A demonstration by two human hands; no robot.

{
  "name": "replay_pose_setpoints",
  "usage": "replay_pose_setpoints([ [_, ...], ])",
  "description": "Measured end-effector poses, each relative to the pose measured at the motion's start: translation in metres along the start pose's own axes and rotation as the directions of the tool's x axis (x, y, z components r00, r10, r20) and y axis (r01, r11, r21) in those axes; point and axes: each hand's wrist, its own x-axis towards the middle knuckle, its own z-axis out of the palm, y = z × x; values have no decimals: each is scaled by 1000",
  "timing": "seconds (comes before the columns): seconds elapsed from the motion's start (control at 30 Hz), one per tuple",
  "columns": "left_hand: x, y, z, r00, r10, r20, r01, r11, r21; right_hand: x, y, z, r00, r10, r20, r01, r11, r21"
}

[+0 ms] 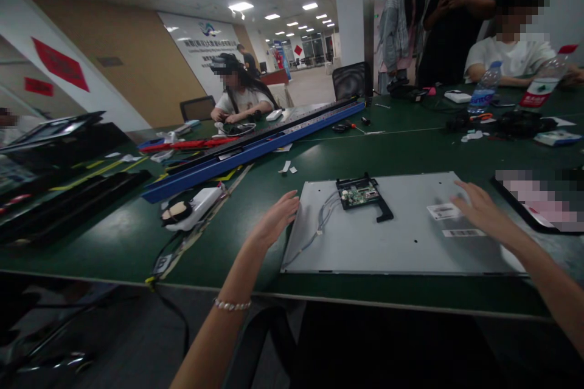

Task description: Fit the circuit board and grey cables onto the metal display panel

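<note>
A flat grey metal-backed panel (392, 249), like the back of a display, lies on the green table in front of me. On its upper part sits a green circuit board (360, 196) in a black plastic bracket (385, 213). Thin grey cables (323, 219) run from the board to the panel's left edge. My left hand (275, 217) is at that left edge, fingers stretched out. Over the right side, near a white label (442, 211), is my right hand (483, 211) with its fingers apart. Whether it touches the panel I cannot tell.
A long blue bar (260, 149) lies across the table. A white power strip (201, 206) is at the left, and a black-edged screen (515, 209) at the right. Two bottles (486, 88) stand at the back right. A person (241, 100) sits opposite; others are farther right.
</note>
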Motion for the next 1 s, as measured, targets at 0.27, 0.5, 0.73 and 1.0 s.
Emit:
replay_pose_setpoints([
  [0.27,-15,0,26,1000,22,-8,-20,975,219,-6,9,13,986,-165,-4,150,902,-405],
  [0.5,7,15,68,919,327,219,-379,590,713,23,-22,23,940,-301,161,342,819,-462],
  [0.73,60,34,111,863,116,491,-481,485,730,41,-68,62,871,-444,209,490,768,-413],
  [1.0,72,19,108,822,178,541,-528,594,607,36,-67,72,849,-517,106,520,782,-343],
])
